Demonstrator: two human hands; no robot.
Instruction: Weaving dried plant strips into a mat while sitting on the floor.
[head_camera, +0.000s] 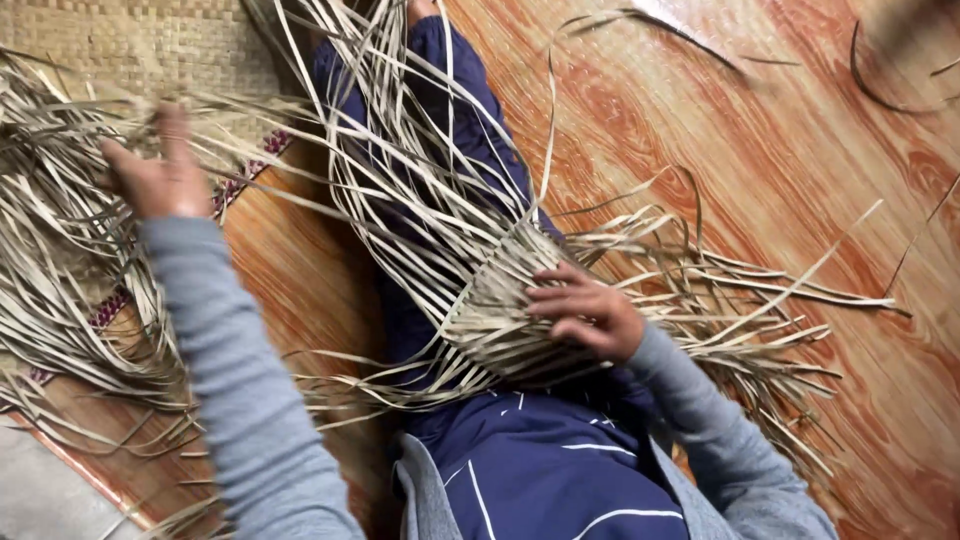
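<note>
A half-woven piece of pale straw strips rests on my lap over my blue trousers. My right hand presses on its woven part with fingers spread. Long loose strips fan out from it up and to the right. My left hand reaches out to the far left into a loose pile of straw strips, fingers closed around some of them. Both arms wear grey sleeves.
A woven straw mat with a patterned border lies at the upper left under the pile. The floor is glossy reddish wood-pattern sheet, with a few stray strips at the upper right. My outstretched leg runs toward the top centre.
</note>
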